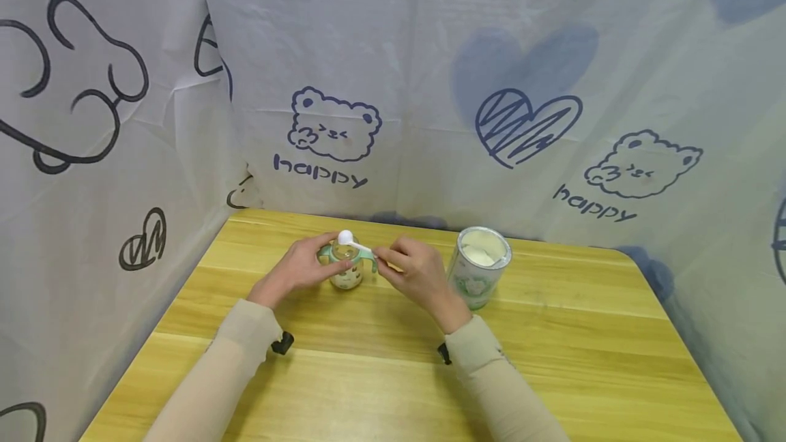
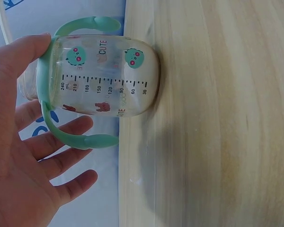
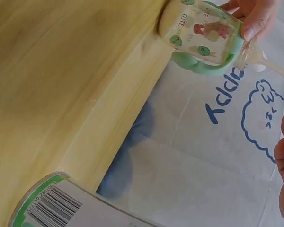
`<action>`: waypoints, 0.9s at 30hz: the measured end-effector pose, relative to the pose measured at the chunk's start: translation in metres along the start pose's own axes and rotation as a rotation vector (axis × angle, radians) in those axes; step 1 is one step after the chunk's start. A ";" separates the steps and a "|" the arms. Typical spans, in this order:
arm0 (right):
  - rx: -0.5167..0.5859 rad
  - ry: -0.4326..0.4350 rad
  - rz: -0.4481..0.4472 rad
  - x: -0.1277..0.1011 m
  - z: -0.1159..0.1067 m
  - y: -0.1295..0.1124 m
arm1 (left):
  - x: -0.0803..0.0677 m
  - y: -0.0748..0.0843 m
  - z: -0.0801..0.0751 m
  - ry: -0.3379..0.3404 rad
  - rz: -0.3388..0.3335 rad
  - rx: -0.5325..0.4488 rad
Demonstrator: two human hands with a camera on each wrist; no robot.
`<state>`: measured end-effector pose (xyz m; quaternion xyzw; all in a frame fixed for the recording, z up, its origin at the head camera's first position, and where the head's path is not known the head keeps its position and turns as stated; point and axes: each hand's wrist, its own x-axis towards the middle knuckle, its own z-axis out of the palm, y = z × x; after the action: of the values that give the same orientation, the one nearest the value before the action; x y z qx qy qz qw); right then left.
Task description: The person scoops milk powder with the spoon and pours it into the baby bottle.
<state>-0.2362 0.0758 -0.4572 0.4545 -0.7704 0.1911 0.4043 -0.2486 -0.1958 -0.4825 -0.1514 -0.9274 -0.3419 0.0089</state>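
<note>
- The bottle [image 1: 346,266] stands upright on the wooden table [image 1: 552,360], near its far edge; it is clear, with green side handles and a printed millilitre scale.
- The left hand [image 1: 301,268] steadies the bottle, thumb against its neck, the other fingers spread loosely beside a handle.
- The right hand [image 1: 414,271] pinches the handle of a white scoop [image 1: 351,241], whose bowl sits over the bottle's open mouth.
- What lies in the scoop or the bottle cannot be told.
- Just right of the right hand stands an open tin [image 1: 480,273] with pale powder inside; a barcode shows on its side in the right wrist view.
- A white cloth [image 1: 430,53] printed with bears, hearts and "happy" hangs close behind and to both sides of the table.
</note>
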 end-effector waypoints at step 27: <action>0.148 -0.012 0.192 -0.004 0.002 0.002 | 0.007 -0.001 -0.002 0.004 0.014 0.004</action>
<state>-0.2381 0.0774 -0.4617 0.4082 -0.7967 0.2827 0.3446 -0.2557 -0.1954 -0.4808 -0.1572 -0.9269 -0.3405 0.0135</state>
